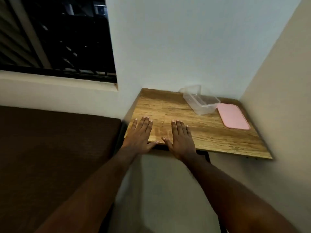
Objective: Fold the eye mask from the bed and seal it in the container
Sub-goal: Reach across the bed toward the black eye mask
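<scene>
The left hand and the right hand lie flat and spread at the near edge of the wooden table, palms down, thumbs almost meeting, holding nothing. The eye mask is nowhere in view: the dark bed by the table's left edge shows only bare brown cover in the part the camera catches, so I judge the fetching has not yet begun.

The likely slip is a blind reach leftward in dim light, fumbling a dark mask on dark fabric.

Farther off, well apart from the fingers, the clear container stands open near the far right corner. Its pink lid lies flat just beside it toward the right edge, where a careless sweep could knock it off.
</scene>
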`<action>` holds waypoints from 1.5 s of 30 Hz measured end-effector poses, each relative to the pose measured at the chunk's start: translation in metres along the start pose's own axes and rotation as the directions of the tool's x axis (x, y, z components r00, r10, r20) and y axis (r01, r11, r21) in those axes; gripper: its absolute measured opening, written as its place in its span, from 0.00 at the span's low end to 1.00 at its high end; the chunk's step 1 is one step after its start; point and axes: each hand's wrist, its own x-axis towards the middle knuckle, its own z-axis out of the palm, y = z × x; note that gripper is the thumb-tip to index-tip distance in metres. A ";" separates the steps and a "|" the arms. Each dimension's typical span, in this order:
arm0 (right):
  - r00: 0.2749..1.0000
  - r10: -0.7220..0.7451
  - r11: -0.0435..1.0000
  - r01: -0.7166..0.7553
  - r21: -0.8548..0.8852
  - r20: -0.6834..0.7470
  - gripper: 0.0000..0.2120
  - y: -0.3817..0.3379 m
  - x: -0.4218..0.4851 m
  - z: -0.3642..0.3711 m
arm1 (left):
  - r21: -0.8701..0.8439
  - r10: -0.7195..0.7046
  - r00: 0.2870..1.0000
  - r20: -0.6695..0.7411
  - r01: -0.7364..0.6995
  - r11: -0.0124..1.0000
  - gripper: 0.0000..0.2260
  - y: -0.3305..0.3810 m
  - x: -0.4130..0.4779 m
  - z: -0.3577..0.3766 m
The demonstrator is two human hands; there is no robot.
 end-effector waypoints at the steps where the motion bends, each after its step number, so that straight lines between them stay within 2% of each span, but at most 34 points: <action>1: 0.999 -0.041 0.999 0.041 0.000 -0.001 0.41 -0.002 -0.005 0.002 | 0.022 -0.035 0.999 -0.015 0.035 0.999 0.41 0.002 -0.008 0.003; 5: 0.976 -0.218 0.976 0.218 0.023 -0.001 0.41 -0.016 -0.030 0.012 | 0.043 -0.163 0.986 -0.037 0.164 0.985 0.40 0.018 -0.054 0.004; 9: 0.940 -0.340 0.936 0.336 0.101 0.019 0.41 -0.033 -0.066 0.024 | 0.069 -0.278 0.961 0.007 0.276 0.959 0.39 0.039 -0.117 0.008; 14: 0.886 -0.453 0.885 0.435 0.164 0.098 0.41 -0.065 -0.114 0.035 | 0.092 -0.483 0.860 0.163 0.474 0.876 0.44 0.067 -0.203 0.005; 22: 0.746 -0.652 0.747 0.600 0.286 0.135 0.41 -0.132 -0.194 0.030 | 0.121 -0.708 0.698 0.109 0.697 0.707 0.44 0.097 -0.343 -0.007; 28: 0.631 -0.764 0.637 0.703 0.316 0.134 0.39 -0.178 -0.270 0.024 | 0.087 -0.800 0.592 0.103 0.795 0.600 0.44 0.128 -0.452 -0.009; 35: 0.426 -0.893 0.451 0.837 0.309 0.147 0.41 -0.237 -0.409 0.022 | 0.105 -0.890 0.451 0.057 0.884 0.455 0.42 0.181 -0.603 -0.007; 39: 0.313 -0.936 0.349 0.886 0.305 0.162 0.40 -0.271 -0.480 0.021 | 0.099 -0.945 0.328 0.017 0.939 0.328 0.42 0.211 -0.676 -0.012; 45: 0.125 -0.979 0.172 0.929 0.326 0.160 0.40 -0.322 -0.567 0.023 | 0.115 -0.989 0.139 0.048 0.983 0.144 0.44 0.252 -0.785 -0.021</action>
